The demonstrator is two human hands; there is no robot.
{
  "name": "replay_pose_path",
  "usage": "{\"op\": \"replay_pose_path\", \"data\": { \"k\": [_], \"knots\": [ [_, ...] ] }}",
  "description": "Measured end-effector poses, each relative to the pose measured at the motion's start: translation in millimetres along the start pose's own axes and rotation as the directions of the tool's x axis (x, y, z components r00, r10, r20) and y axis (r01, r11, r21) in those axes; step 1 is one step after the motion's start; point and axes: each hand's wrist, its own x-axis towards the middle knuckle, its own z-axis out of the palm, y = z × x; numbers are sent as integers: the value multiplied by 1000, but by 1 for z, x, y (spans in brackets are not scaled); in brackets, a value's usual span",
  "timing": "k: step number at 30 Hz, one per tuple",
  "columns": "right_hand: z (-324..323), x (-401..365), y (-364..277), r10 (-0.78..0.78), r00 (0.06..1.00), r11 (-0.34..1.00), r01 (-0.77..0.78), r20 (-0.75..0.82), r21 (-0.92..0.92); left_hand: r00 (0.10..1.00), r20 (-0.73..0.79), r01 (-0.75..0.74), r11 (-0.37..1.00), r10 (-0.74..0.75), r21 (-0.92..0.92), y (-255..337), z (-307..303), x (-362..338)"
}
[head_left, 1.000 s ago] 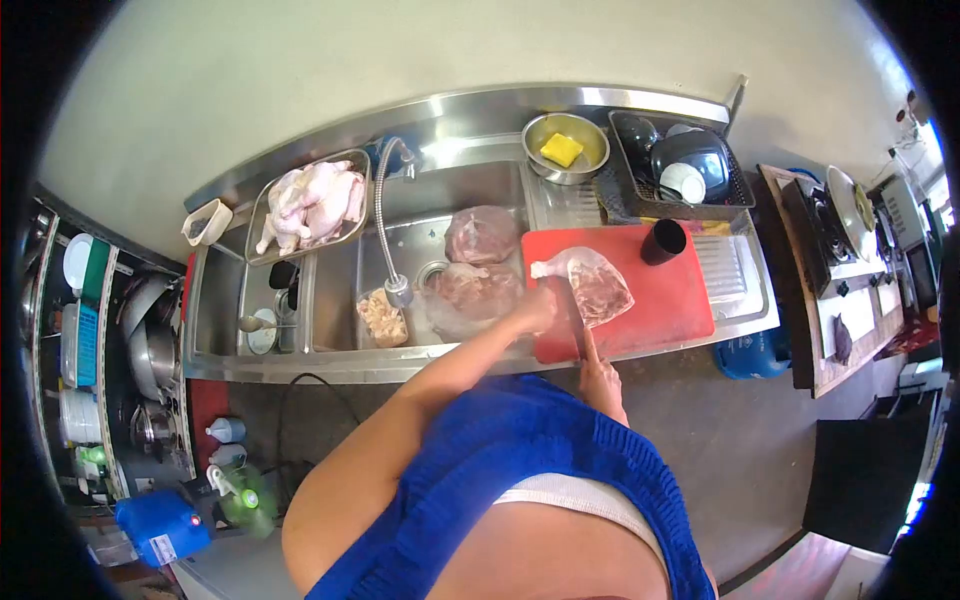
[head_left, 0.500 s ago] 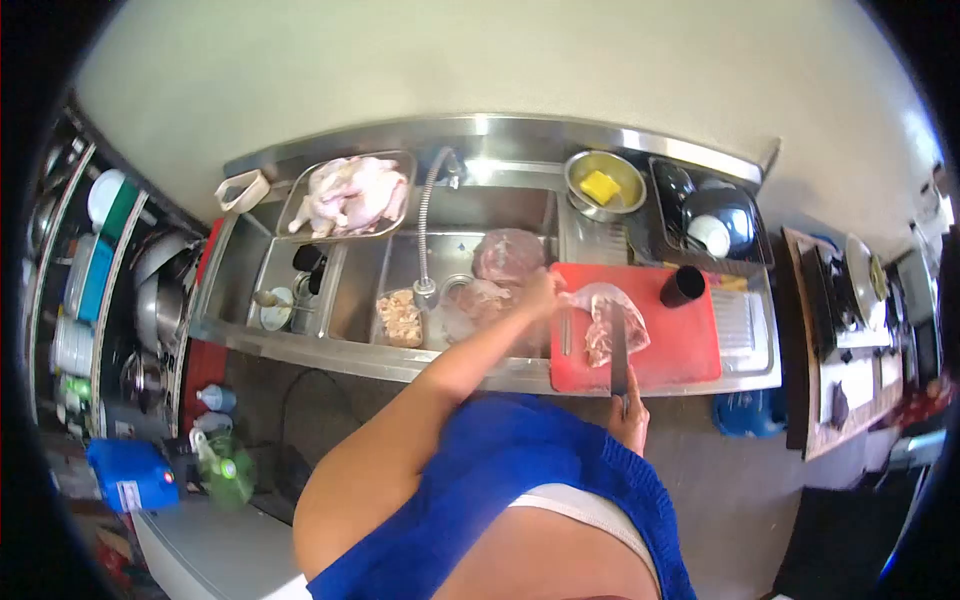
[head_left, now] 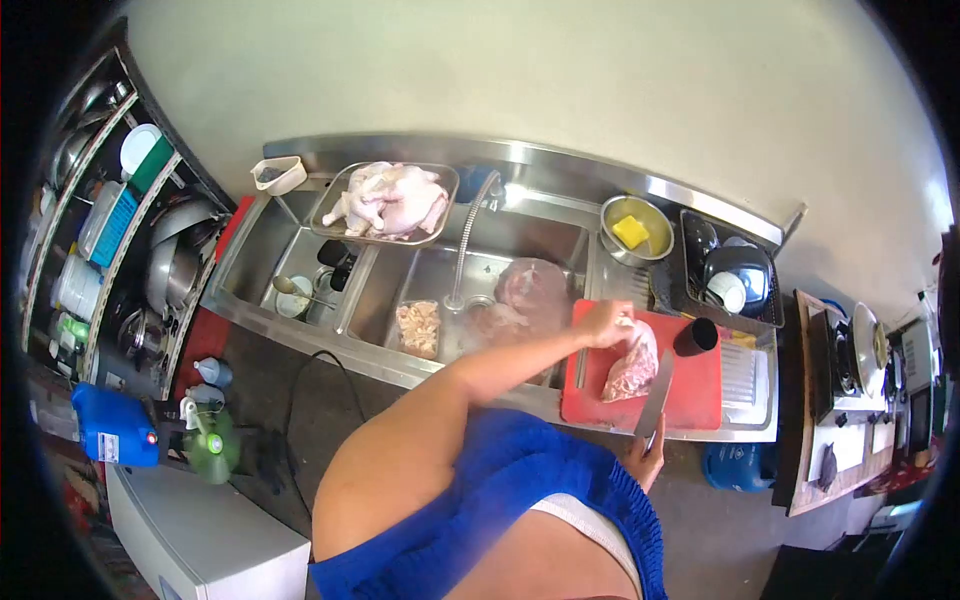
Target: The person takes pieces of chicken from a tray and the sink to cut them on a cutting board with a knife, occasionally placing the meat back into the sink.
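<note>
reference landmark: the red board [head_left: 690, 402]. at the board's near edge, i read the right hand [head_left: 645, 463] as closed around the handle of a knife [head_left: 657, 398]; the blade extends over the board. above the board's far left part, i read the left hand [head_left: 605, 324] as closed on the narrow end of the raw meat [head_left: 633, 368]. the meat is over the board, wide end toward the near edge. the blade lies just beside the meat; i cannot tell whether they touch. at the board's far right corner is a black cup [head_left: 695, 337]. beyond the board, i note a metal bowl [head_left: 656, 246] containing a yellow block [head_left: 630, 232]. left of the board, a sink [head_left: 540, 235] holds bagged meat [head_left: 530, 287]; farther left, a tray [head_left: 447, 228] bears raw chicken [head_left: 390, 200].
</note>
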Motion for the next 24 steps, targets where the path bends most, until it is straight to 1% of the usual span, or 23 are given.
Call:
{"op": "replay_pose_path", "data": {
  "k": [1, 2, 3, 4, 5, 6, 7, 8, 9, 10, 11, 12, 13, 14, 15, 16, 17, 19, 21, 22, 24],
  "knots": [
    [2, 1, -5, -6, 1000, 1000, 6, 5, 2, 998, -17, -57, 998, 56, -2, 9, 1, 3],
    [5, 2, -11, -18, 999, 1000, 17, -35, -11, 993, -34, -112, 994, 112, -3, 16, -1, 4],
    [8, 3, -15, -31, 997, 999, 29, -74, -24, 982, -56, -180, 984, 181, 11, 36, -13, 2],
    [11, 5, -18, -45, 993, 998, 41, -114, -37, 981, -62, -181, 983, 181, 17, 51, -28, 1],
    [16, 7, -10, -58, 990, 997, 65, -132, 49, 973, -64, -220, 975, 221, 25, 64, -45, 1],
    [19, 8, -14, -65, 990, 996, 72, -125, 50, 963, -67, -258, 966, 259, 34, 79, -66, -1],
    [22, 7, -22, 7, 990, 994, 9, -137, 113, 969, -91, -228, 973, 230, 35, 98, -96, -6],
    [27, 7, -29, 81, 986, 983, -55, -143, 175, 958, -135, -250, 967, 253, 41, 121, -133, -12],
    [35, 7, -30, 18, 980, 988, 12, -196, 154, 944, -178, -279, 960, 279, 21, 137, -170, -17],
    [41, 5, -41, 16, 982, 988, 13, -188, 154, 962, -218, -144, 984, 164, 103, 153, -204, -25],
    [46, 1, -57, 25, 986, 986, 2, -164, 166, 942, -292, -134, 982, 168, 134, 163, -239, -31],
    [53, -2, -71, 35, 989, 984, -9, -141, 179, 937, -315, -75, 966, 153, 246, 181, -279, -39],
    [60, -5, -80, 36, 990, 983, -10, -136, 181, 920, -343, -75, 944, 190, 323, 174, -314, -41],
    [68, -7, -89, 29, 993, 982, -7, -117, 186, 911, -381, -26, 943, 159, 331, 187, -347, -50],
    [77, -10, -96, 23, 995, 981, -4, -101, 192, 900, -405, 0, 928, 163, 373, 186, -379, -54],
    [86, -11, -99, 25, 994, 981, -5, -103, 194, 895, -418, 65, 883, 154, 465, 181, -409, -58],
    [95, -12, -100, 9, 995, 977, 12, -97, 214, 890, -432, 129, 826, 147, 548, 174, -437, -62],
    [111, -15, -109, -7, 995, 970, 30, -96, 240, 872, -469, 228, 727, 144, 648, 148, -487, -71],
    [124, -22, -121, 11, 995, 970, 13, -99, 243, 862, -504, 363, 627, 55, 690, 107, -538, -78],
    [130, -24, -125, 14, 994, 969, 13, -105, 248, 865, -498, 356, 626, 60, 694, 86, -561, -82],
    [138, -29, -126, 14, 996, 982, 3, -90, 187, 821, -566, 473, 472, 70, 744, 40, -598, -90]
  ]
}}
